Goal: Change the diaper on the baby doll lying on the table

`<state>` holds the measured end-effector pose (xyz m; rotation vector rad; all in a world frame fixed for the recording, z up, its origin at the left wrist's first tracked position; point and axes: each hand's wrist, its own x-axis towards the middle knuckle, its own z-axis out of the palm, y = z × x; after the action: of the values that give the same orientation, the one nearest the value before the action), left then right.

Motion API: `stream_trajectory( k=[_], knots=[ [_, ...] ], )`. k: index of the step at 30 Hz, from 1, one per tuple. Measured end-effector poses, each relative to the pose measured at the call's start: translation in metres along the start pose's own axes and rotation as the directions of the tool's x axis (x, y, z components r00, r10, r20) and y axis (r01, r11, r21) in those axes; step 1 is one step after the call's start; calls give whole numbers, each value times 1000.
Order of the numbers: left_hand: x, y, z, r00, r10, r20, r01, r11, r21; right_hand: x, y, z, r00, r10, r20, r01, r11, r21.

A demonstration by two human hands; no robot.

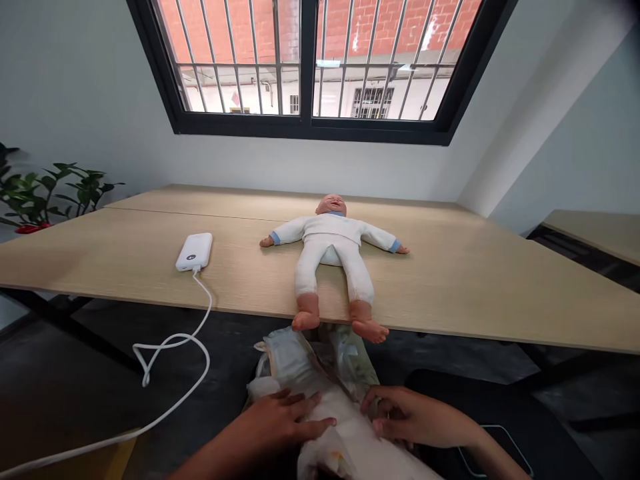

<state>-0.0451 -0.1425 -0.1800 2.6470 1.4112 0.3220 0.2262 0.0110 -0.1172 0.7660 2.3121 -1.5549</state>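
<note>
A crumpled white plastic package (343, 407) lies nearest the camera, on the near side of the doll (331, 230) and lower than its feet. The package's far end, just below the doll's feet, shows pale blue and greenish patches; what is inside is hard to make out. 2 bare hands are on it, both on the near side of the doll. The left hand (287, 420) lies with its fingers spread over the white plastic, its grip loose and closed around nothing. The right hand (407, 413) has its fingers bent against the package; I cannot tell whether its grip pinches the plastic or only touches it.

The doll lies face up on a pale wooden worktop (475, 280), both arms stretched out sideways, its 2 bare feet reaching past the near edge. Its clothes are white, with blue at the collar and the 2 cuffs. Left of the doll, well apart from it, a white power bank (194, 251) rests on the worktop, and a white cable (203, 347) hangs from it over the edge. Farther left of the doll is a leafy green plant (75, 193). Beyond the doll's head, a dark-framed window (305, 127) with metal bars is set in the wall.
</note>
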Motion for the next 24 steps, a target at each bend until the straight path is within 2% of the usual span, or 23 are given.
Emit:
stream_trajectory(
  k=[4, 8, 9, 11, 13, 14, 16, 18, 21, 22, 23, 24],
  knots=[
    [-3, 4, 5, 994, -102, 46, 107, 988, -114, 26, 19, 4, 992, 105, -67, -101, 992, 71],
    [-3, 5, 7, 992, -122, 30, 126, 968, -219, 43, 22, 18, 984, 139, -112, -125, 985, 121],
    [-2, 5, 7, 992, -126, 19, 127, 966, -224, 48, 24, 22, 982, 105, -158, -85, 988, 128],
    [0, 8, 5, 993, -122, -1, 119, 971, -206, 59, 29, 30, 964, -53, -261, 98, 981, 165],
    [5, 14, 0, 995, -94, -40, 86, 982, -168, 71, 32, 35, 906, -232, -353, 330, 911, 248],
    [8, 17, -3, 995, -71, -75, 60, 988, -145, 77, 30, 36, 879, -283, -383, 409, 860, 304],
    [15, 24, -9, 986, -5, -166, -8, 997, -75, 83, 20, 37, 872, -293, -393, 456, 778, 432],
    [21, 30, -13, 967, 76, -244, -76, 997, 12, 83, 3, 34, 907, -262, -330, 411, 724, 554],
    [26, 32, -14, 950, 143, -278, -134, 990, 50, 74, -20, 25, 926, -301, -228, 375, 661, 650],
    [26, 30, -13, 953, 138, -270, -131, 990, 43, 71, -23, 21, 915, -329, -235, 402, 676, 618],
    [25, 27, -11, 956, 124, -266, -116, 992, 44, 69, -23, 17, 890, -356, -286, 456, 727, 514],
    [23, 22, -9, 960, 93, -265, -82, 995, 53, 66, -21, 12, 846, -386, -368, 509, 791, 339]
  ],
)
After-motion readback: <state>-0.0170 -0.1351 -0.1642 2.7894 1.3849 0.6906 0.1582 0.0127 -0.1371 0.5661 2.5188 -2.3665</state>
